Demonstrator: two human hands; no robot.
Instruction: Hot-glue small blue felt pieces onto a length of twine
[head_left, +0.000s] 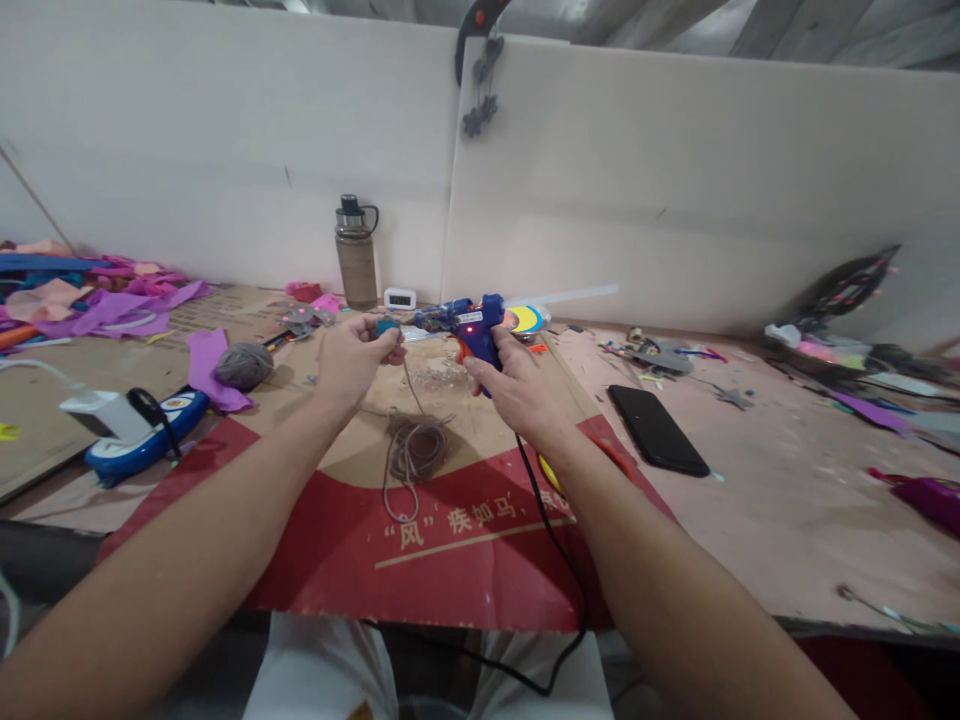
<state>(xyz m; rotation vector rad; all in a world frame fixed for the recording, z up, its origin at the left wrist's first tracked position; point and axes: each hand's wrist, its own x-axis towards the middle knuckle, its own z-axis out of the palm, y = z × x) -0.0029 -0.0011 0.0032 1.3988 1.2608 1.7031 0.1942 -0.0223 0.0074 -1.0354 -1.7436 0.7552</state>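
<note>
My right hand (510, 375) is wrapped round a blue hot glue gun (478, 325) with an orange trigger and a small red light. A clear glue stick (566, 295) sticks out of its back end. The gun's nozzle points left, close to my left hand (358, 358). Thumb and fingers there pinch a small blue-grey piece (387, 326), too small to name surely. From it a thin grey-brown cord (414, 390) runs down to a loose coil of cord (417, 447) on the cardboard.
A red-and-brown cardboard sheet (480, 570) covers the table before me. The gun's black cable (551, 540) drops over the front edge. Left are a grey yarn ball (244, 366) and a blue power strip (150, 435); behind, a bottle (356, 260); right, a black phone (657, 430).
</note>
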